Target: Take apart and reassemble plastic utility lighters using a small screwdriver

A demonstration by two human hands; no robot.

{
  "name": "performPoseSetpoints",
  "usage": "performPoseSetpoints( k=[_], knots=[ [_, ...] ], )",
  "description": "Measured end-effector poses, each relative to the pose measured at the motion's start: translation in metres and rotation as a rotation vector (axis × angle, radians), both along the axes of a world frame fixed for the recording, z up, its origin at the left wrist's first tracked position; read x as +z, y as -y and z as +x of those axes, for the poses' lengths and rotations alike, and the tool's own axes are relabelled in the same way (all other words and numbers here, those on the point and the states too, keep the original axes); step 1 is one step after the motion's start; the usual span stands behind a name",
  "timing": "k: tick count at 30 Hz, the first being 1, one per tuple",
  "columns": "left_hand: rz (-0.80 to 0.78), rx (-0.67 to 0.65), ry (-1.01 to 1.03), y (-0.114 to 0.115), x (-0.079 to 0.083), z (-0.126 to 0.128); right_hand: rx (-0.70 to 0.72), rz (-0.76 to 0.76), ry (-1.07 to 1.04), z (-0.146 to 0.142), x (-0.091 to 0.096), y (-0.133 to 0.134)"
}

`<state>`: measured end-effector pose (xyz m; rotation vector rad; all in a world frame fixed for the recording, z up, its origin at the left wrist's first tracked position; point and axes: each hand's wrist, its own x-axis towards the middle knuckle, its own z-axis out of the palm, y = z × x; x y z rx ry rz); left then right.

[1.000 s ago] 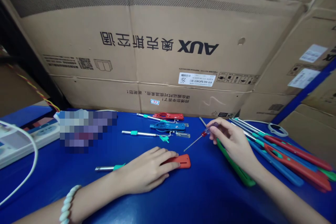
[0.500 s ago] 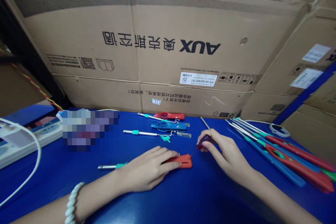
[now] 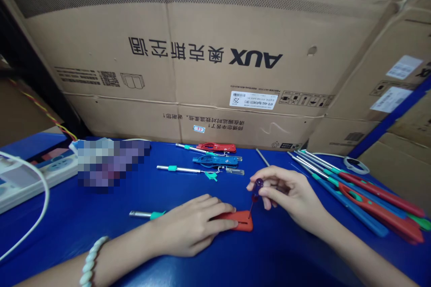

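My left hand [image 3: 197, 226] is closed over an orange-red long-nosed lighter [image 3: 246, 223], pressing it down on the blue table. A metal tube with a teal collar [image 3: 148, 215] shows on the other side of that hand; the middle of the lighter is hidden under my fingers. My right hand [image 3: 286, 193] pinches a small screwdriver [image 3: 257, 188] with a dark purple handle. Its thin shaft stands nearly upright, and the tip meets the right end of the lighter.
Farther back lie an opened red lighter casing [image 3: 217, 147], a blue casing [image 3: 215, 160] and a loose tube [image 3: 178, 169]. Several lighters [image 3: 370, 202] are fanned out at right. A power strip [image 3: 40, 179] is at left; a cardboard box [image 3: 188, 85] stands behind.
My right hand has tilted the screwdriver from a slant to nearly upright, its tip now on the lighter's end. The lighter and left hand have shifted slightly right and nearer me.
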<state>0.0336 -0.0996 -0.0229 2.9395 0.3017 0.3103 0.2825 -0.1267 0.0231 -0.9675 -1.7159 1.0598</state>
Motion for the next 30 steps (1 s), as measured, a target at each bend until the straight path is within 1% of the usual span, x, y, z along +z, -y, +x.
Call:
performPoseSetpoints(
  k=[3, 6, 8, 12, 14, 18, 21, 27, 30],
  knots=[
    [0.011, -0.003, 0.014, -0.001, -0.001, -0.001, 0.115, -0.1, -0.044, 0.0, 0.001, 0.0],
    [0.01, 0.001, 0.018, -0.001, -0.002, -0.001, 0.176, -0.116, -0.04, 0.0, -0.002, -0.001],
    [0.007, 0.001, 0.017, -0.001, -0.001, -0.001, 0.184, -0.116, -0.074, 0.0, -0.005, -0.003],
    [0.022, -0.012, 0.046, -0.001, 0.001, -0.001, 0.164, -0.179, -0.196, -0.002, -0.01, -0.005],
    [0.027, -0.01, 0.052, -0.001, 0.001, 0.0, 0.139, -0.183, -0.197, -0.003, -0.01, -0.005],
    [0.021, 0.002, 0.013, -0.001, -0.001, 0.0, 0.122, -0.143, -0.152, -0.001, -0.007, -0.004],
    [0.013, 0.004, -0.002, -0.001, -0.002, -0.001, 0.143, -0.165, -0.123, -0.002, -0.006, -0.002],
    [0.004, 0.003, 0.013, -0.001, -0.002, -0.001, 0.222, -0.25, -0.268, -0.008, -0.006, 0.001],
    [0.006, 0.003, 0.002, -0.001, -0.002, -0.001, 0.226, -0.264, -0.267, -0.008, -0.004, 0.002]
  ],
)
